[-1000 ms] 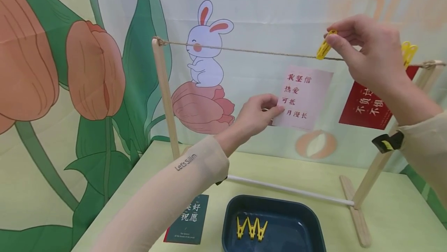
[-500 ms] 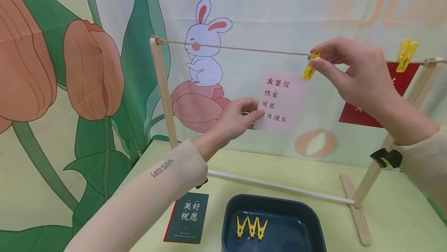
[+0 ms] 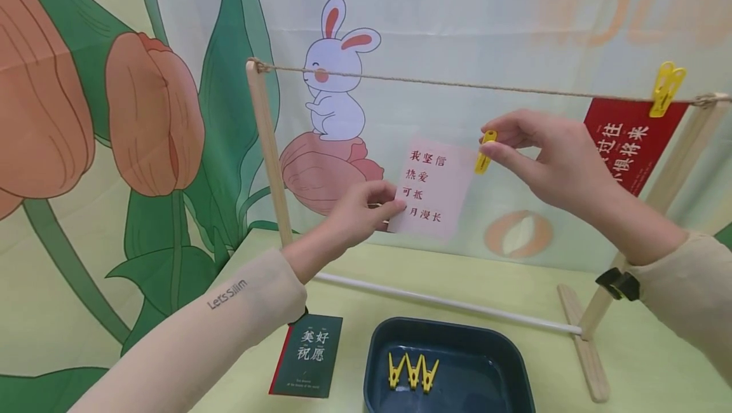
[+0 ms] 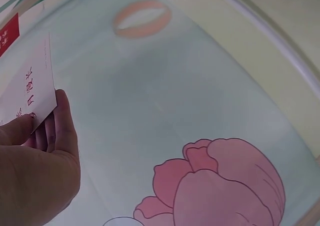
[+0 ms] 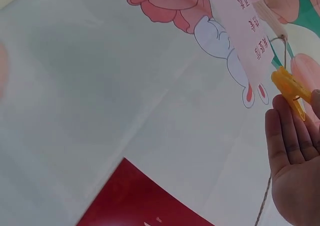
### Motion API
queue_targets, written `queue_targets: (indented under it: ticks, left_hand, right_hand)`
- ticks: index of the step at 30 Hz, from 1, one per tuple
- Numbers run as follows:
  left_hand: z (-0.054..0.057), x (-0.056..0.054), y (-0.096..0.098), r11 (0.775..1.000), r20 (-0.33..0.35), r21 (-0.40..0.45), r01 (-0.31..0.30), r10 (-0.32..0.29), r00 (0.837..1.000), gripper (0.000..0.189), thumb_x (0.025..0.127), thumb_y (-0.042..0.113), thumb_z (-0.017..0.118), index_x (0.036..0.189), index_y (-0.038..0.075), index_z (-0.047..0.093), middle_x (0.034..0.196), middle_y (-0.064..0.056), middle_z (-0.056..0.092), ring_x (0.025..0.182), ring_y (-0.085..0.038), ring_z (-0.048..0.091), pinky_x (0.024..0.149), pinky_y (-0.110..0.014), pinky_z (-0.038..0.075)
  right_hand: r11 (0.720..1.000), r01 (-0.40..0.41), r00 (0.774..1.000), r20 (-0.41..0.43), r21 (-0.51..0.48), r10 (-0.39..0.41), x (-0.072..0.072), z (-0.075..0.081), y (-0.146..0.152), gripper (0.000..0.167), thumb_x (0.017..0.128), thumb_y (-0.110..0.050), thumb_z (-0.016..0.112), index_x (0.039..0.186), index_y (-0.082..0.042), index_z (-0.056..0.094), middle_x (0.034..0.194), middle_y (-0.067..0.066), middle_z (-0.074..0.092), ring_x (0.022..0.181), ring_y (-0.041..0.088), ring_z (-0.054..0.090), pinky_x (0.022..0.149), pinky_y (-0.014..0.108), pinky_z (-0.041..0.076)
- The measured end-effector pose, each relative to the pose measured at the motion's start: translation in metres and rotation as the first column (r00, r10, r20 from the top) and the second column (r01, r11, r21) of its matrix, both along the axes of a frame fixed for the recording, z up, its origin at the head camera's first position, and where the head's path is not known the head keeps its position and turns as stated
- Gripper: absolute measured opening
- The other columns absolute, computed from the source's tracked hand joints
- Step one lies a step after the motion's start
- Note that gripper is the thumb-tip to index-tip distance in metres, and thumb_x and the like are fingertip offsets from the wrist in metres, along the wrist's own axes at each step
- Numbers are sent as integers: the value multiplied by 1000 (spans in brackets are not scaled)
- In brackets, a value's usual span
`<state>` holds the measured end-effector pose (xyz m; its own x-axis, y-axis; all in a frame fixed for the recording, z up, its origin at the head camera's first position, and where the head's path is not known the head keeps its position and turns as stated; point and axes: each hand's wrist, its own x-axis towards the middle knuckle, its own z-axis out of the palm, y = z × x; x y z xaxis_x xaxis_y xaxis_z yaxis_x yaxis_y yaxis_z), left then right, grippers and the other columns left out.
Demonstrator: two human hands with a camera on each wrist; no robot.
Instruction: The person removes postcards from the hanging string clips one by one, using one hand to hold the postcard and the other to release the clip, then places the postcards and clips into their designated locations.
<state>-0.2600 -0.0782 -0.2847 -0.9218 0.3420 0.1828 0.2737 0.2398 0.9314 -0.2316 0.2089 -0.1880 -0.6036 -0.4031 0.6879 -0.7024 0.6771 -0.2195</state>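
Observation:
Between thumb and fingers, my left hand (image 3: 357, 213) pinches the lower left edge of a pale pink card (image 3: 431, 187) with red characters. In the left wrist view the card (image 4: 37, 80) stands up from the thumb and fingers. My right hand (image 3: 549, 152) pinches a yellow clothespin (image 3: 486, 152) just right of the card's upper right side. The right wrist view shows this clothespin (image 5: 290, 88) between thumb and fingertips, near one end of the card. Both hands are below the twine (image 3: 434, 82), and the card hangs below it too.
A red card (image 3: 629, 140) hangs from the twine's right end by a yellow clothespin (image 3: 666, 89). Wooden posts (image 3: 269, 152) carry the twine, with a white rod (image 3: 446, 302) low between them. In front are a dark blue tray (image 3: 474, 375) holding yellow clothespins (image 3: 412, 372) and a green booklet (image 3: 309, 356).
My left hand has carried the pink card left and down, away from the twine. The right hand has brought the clothespin down and left from the twine to beside the card.

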Motion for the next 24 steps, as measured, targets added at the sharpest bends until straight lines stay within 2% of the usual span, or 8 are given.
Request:
queue_targets:
  ticks: [6, 12, 17, 24]
  left_hand:
    - [-11, 8, -15, 1000, 34, 1, 13, -13, 999, 16, 105, 5, 68, 119, -1, 73, 117, -15, 73, 105, -27, 72, 90, -41, 65]
    - [-22, 15, -30, 1000, 51, -1, 8, -8, 999, 16, 105, 4, 67, 118, -1, 74, 120, -15, 70, 106, -28, 72, 91, -43, 65]
    - [-31, 20, -43, 1000, 84, -27, -8, 11, 996, 17, 106, 7, 67, 121, 1, 74, 120, -14, 74, 107, -26, 72, 92, -41, 65]
    - [-46, 27, -63, 998, 133, -46, -32, 38, 990, 20, 107, 8, 66, 123, -1, 72, 122, -16, 74, 106, -27, 74, 91, -40, 65]
  right_hand:
    - [999, -32, 994, 101, -6, 32, -1, -16, -2, 25, 92, -15, 86, 116, -10, 78, 97, 0, 81, 92, 18, 79, 81, 11, 51]
    - [998, -58, 976, 208, -5, 58, -3, -34, -6, 23, 92, -18, 88, 111, -11, 79, 94, -4, 81, 87, 13, 78, 81, 13, 55]
    - [996, -93, 952, 291, -5, 91, -4, -55, -7, 22, 93, -20, 87, 112, -11, 80, 92, -4, 80, 84, 12, 77, 79, 18, 58]
    - [995, -98, 900, 429, 18, 80, -4, -90, -9, 26, 95, -23, 85, 116, -9, 79, 92, -6, 79, 83, 10, 75, 77, 29, 62]
